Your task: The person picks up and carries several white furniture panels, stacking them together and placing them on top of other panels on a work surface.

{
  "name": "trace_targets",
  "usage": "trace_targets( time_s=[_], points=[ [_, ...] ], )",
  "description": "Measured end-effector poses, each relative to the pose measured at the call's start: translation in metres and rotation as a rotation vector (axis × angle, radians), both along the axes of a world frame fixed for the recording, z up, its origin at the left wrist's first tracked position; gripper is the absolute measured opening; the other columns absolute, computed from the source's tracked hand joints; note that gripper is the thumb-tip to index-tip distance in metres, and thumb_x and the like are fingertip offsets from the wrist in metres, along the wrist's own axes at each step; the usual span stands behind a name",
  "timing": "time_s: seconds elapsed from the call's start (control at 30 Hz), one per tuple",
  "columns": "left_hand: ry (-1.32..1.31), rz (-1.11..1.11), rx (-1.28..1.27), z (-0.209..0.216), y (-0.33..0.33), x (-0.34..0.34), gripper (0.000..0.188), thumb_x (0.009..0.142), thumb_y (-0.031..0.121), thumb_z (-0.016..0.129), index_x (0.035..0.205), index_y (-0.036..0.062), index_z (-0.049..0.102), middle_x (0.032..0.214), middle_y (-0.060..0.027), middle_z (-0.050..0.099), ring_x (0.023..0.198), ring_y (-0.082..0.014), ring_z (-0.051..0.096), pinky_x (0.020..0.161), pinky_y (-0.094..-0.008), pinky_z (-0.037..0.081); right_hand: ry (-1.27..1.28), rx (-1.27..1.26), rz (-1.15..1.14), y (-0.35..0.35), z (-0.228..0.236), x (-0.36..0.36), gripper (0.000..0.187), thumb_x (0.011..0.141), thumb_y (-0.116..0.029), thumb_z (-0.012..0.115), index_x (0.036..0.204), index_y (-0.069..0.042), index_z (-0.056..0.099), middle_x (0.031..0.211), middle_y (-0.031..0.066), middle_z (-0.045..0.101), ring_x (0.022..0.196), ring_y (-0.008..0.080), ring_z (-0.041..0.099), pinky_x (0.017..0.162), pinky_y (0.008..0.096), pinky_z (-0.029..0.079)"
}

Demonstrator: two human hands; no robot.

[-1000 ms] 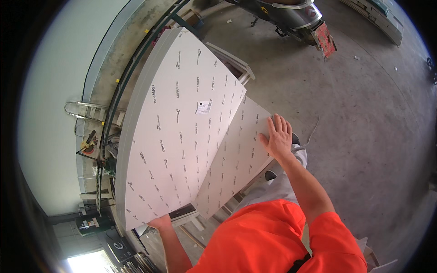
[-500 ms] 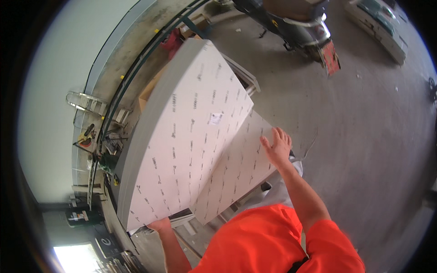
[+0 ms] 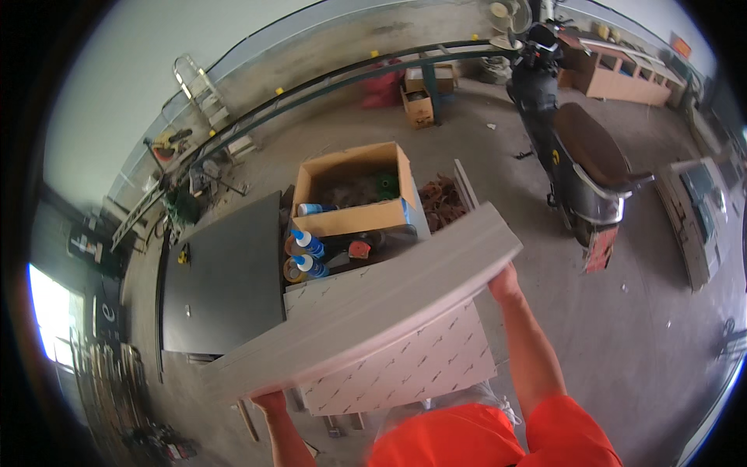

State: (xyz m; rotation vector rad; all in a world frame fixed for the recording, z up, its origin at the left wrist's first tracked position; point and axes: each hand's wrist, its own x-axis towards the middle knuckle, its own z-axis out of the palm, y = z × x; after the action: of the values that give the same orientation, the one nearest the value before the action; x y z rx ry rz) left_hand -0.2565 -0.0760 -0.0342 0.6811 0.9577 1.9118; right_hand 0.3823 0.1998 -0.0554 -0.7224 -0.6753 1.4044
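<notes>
A thick light-grey panel (image 3: 389,300) is held up on edge in front of me, slanting from lower left to upper right. My left hand (image 3: 271,402) grips its lower left edge, the fingers hidden beneath. At the right end, my right hand (image 3: 506,282) is closed on the same panel, its fingers mostly behind the edge. Below it lies a pale board (image 3: 420,366) covered in printed film. Just beyond the held panel are two blue-and-white bottles, a nearer one (image 3: 311,267) and a farther one (image 3: 308,243), beside rolls of tape (image 3: 294,270).
An open cardboard box (image 3: 354,225) sits behind the bottles, with rusty-brown metal pieces (image 3: 442,202) to its right. To the left lies a large dark sheet (image 3: 222,288). A scooter (image 3: 595,171) stands at right. A long green rail (image 3: 311,97) runs along the wall.
The panel that stood with its printed face toward me has tilted up, showing its grey edge side. My right hand has moved from the lower board onto the panel's right end. The view has turned.
</notes>
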Motion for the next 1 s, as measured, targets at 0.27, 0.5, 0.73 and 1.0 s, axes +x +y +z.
trace_targets(
  time_s=[0.27,0.5,0.73,1.0],
  points=[
    [-0.036,0.106,-0.076,-0.036,-0.003,0.007,0.064,0.105,0.055,0.042,0.147,0.0075,0.05,0.145,-0.0128,0.057,0.132,-0.0345,0.055,0.11,-0.0512,0.047,0.051,0.165,0.035,0.004,-0.066,0.027,0.048,0.105,-0.039,0.055,0.142,-0.008,0.056,0.136,0.0037,0.064,0.124,0.0239,0.06,0.103,0.0403,0.051],
    [-0.056,0.13,-0.299,0.038,0.011,0.024,0.069,0.104,0.06,0.042,0.151,0.0087,0.048,0.148,-0.0132,0.055,0.134,-0.0345,0.054,0.11,-0.0523,0.046,-0.056,-0.389,-0.195,-0.033,0.012,0.042,0.065,0.105,-0.057,0.042,0.149,-0.009,0.052,0.146,0.0114,0.057,0.133,0.0332,0.054,0.11,0.051,0.045],
    [-0.302,-0.058,-0.819,0.05,0.054,0.05,0.086,0.102,0.071,0.035,0.158,0.007,0.039,0.157,-0.0153,0.047,0.14,-0.0388,0.049,0.113,-0.0571,0.042,-0.287,-0.994,0.011,-0.054,0.078,0.005,0.092,0.099,-0.078,0.039,0.156,-0.006,0.043,0.156,0.0144,0.049,0.139,0.0349,0.051,0.113,0.0543,0.042],
    [-0.229,-0.135,-1.015,-0.012,0.061,0.036,0.087,0.1,0.075,0.039,0.151,0.0055,0.05,0.146,-0.0143,0.058,0.132,-0.032,0.057,0.11,-0.0506,0.047,-0.356,-1.071,0.115,-0.056,0.009,-0.001,0.093,0.1,-0.077,0.034,0.157,-0.005,0.04,0.156,0.014,0.05,0.139,0.0348,0.052,0.113,0.0533,0.043]
  ],
)
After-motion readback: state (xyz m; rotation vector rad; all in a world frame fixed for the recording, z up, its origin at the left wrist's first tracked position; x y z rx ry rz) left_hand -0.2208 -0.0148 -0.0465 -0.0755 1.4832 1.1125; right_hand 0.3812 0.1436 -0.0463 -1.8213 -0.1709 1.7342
